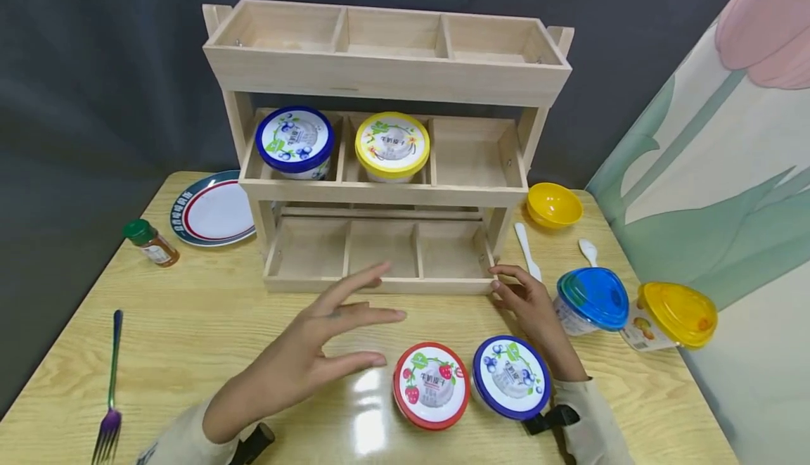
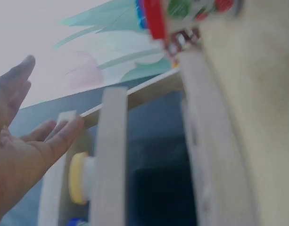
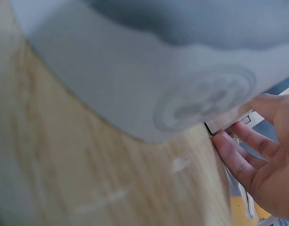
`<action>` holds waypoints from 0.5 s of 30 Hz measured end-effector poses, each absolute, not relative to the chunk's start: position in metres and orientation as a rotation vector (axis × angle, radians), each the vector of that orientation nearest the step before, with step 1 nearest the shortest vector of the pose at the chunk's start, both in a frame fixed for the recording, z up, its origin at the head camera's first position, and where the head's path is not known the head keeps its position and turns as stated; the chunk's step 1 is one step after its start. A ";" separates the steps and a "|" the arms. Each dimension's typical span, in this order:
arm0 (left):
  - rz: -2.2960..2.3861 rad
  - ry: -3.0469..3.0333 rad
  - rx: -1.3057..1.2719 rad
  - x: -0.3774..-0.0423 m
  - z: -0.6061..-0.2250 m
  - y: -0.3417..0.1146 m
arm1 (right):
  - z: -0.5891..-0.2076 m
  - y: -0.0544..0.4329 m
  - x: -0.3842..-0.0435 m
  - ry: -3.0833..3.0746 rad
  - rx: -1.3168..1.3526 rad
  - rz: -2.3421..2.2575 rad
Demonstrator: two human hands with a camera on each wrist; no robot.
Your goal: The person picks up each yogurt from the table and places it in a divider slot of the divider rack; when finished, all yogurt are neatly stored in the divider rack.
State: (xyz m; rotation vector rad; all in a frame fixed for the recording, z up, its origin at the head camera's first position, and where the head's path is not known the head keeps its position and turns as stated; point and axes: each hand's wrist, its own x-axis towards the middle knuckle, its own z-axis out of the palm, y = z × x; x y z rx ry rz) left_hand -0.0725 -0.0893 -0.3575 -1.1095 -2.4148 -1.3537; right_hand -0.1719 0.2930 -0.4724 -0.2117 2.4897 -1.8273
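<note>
A three-tier wooden shelf rack (image 1: 386, 74) stands at the back of the table, each tier split into three compartments. My left hand (image 1: 329, 331) hovers in front of its lowest tier, fingers spread and holding nothing. With fingertips and thumb, my right hand (image 1: 531, 303) pinches the right front corner of that tier, seen closer in the right wrist view around the fingers (image 3: 241, 162). A blue-lidded tub (image 1: 296, 140) and a yellow-lidded tub (image 1: 392, 147) sit in the middle tier. Before the rack stand a red-lidded tub (image 1: 432, 386) and another blue-lidded tub (image 1: 511, 377).
On the right are a yellow bowl (image 1: 554, 205), a white knife (image 1: 526, 250), a white spoon (image 1: 588, 251), a blue-lidded cup (image 1: 592, 300) and a yellow-lidded cup (image 1: 673, 316). Leftward lie a plate (image 1: 218, 210), a green-capped jar (image 1: 152, 243) and a fork (image 1: 112, 395).
</note>
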 end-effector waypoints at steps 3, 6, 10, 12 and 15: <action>-1.367 -2.486 -1.153 -0.064 -0.375 -0.082 | -0.473 0.294 -0.172 2.492 -0.222 -1.840; -1.405 -2.541 -1.183 -0.058 -0.392 -0.074 | -0.473 0.294 -0.173 2.488 -0.214 -1.837; -1.441 -2.555 -1.214 -0.052 -0.411 -0.066 | -0.472 0.293 -0.173 2.481 -0.192 -1.828; -1.449 -2.563 -1.212 -0.050 -0.418 -0.063 | -0.471 0.293 -0.173 2.477 -0.181 -1.827; -1.452 -2.589 -1.198 -0.046 -0.426 -0.060 | -0.470 0.292 -0.173 2.479 -0.172 -1.824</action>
